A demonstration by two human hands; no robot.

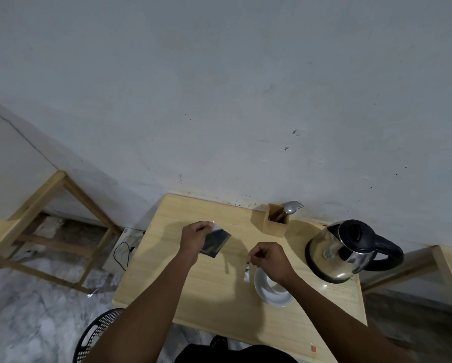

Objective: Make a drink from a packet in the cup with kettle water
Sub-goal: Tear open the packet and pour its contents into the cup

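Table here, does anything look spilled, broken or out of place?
Nothing spilled or broken. The packet in the left hand is torn open; the right hand pinches the torn-off strip beside the cup. The kettle stands upright.

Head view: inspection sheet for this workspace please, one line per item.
Surface: wooden table against the wall, mostly bare.
Job's things: dark packet held up; torn strip beside the white cup; steel kettle at right, lid shut.
Clutter: wooden holder with a spoon and fork.
Hands: left hand pinches the packet; right hand pinches the strip above the cup.
Cables: black cable on the floor, left of the table.
Surroundings: wooden frame at left, black basket below.
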